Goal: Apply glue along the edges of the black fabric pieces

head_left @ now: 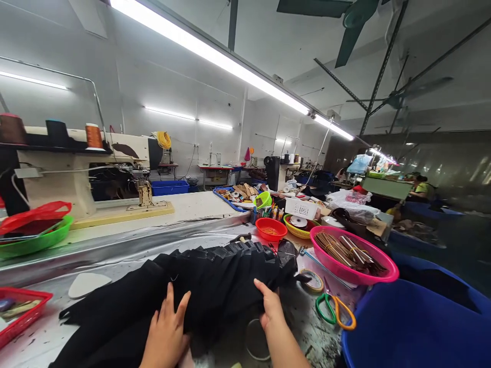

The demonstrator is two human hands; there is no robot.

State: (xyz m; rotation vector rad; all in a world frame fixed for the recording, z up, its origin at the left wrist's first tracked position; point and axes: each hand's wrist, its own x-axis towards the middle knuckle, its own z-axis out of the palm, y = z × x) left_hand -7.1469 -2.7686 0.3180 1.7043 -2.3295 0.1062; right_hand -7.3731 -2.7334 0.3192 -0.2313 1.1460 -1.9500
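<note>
A long, overlapping row of black fabric pieces (226,286) lies across the worktable in front of me. My left hand (166,324) rests on the near side of the cloth, thumb and fingers spread apart. At the right end of the row, my right hand (270,306) has its thumb on top of the black fabric and its other fingers curled in beneath, mostly hidden. Just right of that hand are scissors (335,311) with one green and one orange handle loop, and a roll of tape (312,281). A hammer (241,238) lies behind the cloth.
A pink basin (391,273) with bundled brown strips stands at the right, above a big blue bin (414,327). A red bowl (271,227) and yellow basket (297,230) sit behind. To the left are a sewing machine (76,179), green basket (57,232) and red basket (26,324).
</note>
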